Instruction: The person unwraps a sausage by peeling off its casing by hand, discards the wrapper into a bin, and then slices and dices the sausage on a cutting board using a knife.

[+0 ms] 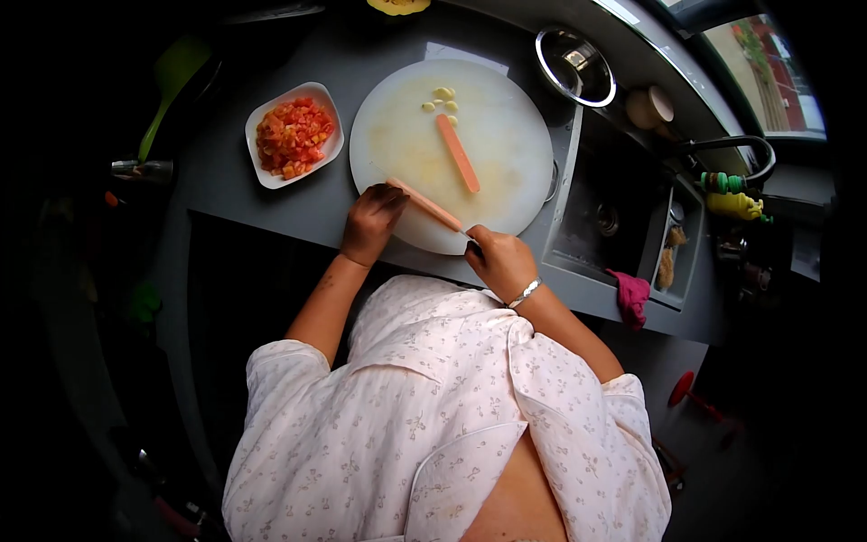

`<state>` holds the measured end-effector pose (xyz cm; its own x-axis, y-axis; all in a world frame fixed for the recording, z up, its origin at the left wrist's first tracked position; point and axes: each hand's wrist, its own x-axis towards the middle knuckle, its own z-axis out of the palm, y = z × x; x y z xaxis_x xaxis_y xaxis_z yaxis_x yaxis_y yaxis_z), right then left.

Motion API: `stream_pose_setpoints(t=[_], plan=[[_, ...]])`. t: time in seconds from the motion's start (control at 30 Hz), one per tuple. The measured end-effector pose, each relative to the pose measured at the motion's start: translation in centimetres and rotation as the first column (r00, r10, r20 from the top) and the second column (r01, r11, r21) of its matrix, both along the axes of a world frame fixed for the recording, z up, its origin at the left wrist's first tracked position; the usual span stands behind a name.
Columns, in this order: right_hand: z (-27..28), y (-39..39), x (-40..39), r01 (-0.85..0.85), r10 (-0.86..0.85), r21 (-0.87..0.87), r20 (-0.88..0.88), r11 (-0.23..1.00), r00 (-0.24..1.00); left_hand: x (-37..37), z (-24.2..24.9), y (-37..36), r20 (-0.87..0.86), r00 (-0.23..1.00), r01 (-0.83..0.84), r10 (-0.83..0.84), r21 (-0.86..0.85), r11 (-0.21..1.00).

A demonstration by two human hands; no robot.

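My left hand (373, 217) pinches the left end of a long pink sausage piece (424, 203) at the near edge of a round white cutting board (388, 117). My right hand (504, 262) is closed around the dark handle of a knife (467, 236); most of its blade is hard to make out against the sausage. A second long sausage piece (459, 155) lies on the board farther away, its flat side up. Several peeled garlic cloves (442, 94) rest near that piece's far end.
A white square bowl of chopped tomato (295, 135) stands left of the board. To the right is a sink (601, 212), with a steel bowl (575, 65) behind it. A pink cloth (630, 298) hangs over the counter's front edge. A green utensil (163, 99) is at far left.
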<state>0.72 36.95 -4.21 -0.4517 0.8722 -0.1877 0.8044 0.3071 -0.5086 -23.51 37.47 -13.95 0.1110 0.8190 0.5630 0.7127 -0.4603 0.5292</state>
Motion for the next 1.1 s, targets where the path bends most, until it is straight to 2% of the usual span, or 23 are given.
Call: stream_pose_setpoints(t=[0.1, 0.2, 0.47, 0.83, 0.9, 0.97, 1.1], plan=[[-0.1, -0.2, -0.3, 0.004, -0.002, -0.038, 0.066, 0.999, 0.998, -0.2, -1.0, 0.0, -0.028, 1.0, 0.004, -0.005, -0.013, 1.0], [0.1, -0.1, -0.1, -0.009, 0.01, -0.026, 0.027, 1.0, 1.0, -0.3, -1.7, 0.1, -0.033, 0.999, 0.008, -0.009, -0.023, 1.0], [-0.2, 0.3, 0.2, -0.027, 0.03, -0.049, 0.056, 0.998, 0.998, -0.4, -1.7, 0.3, -0.031, 0.999, 0.015, -0.016, -0.031, 0.999], [-1.3, 0.6, 0.6, 0.004, 0.003, -0.103, 0.067, 0.995, 0.998, 0.1, 0.8, 0.0, -0.013, 0.999, -0.037, 0.036, -0.072, 0.997], [-1.4, 0.8, 0.6, 0.014, -0.013, -0.09, 0.012, 0.996, 1.0, -0.3, 1.2, -0.5, -0.026, 0.998, -0.061, 0.059, -0.061, 0.996], [-1.5, 1.2, 0.6, 0.003, -0.002, -0.094, 0.014, 0.996, 1.0, -1.1, 1.2, -1.3, -0.099, 0.992, -0.094, 0.079, -0.154, 0.984], [-0.8, 1.5, 0.4, -0.004, 0.009, -0.11, 0.05, 0.994, 0.999, -2.4, 1.0, -2.8, -0.15, 0.985, -0.119, 0.087, -0.213, 0.97]])
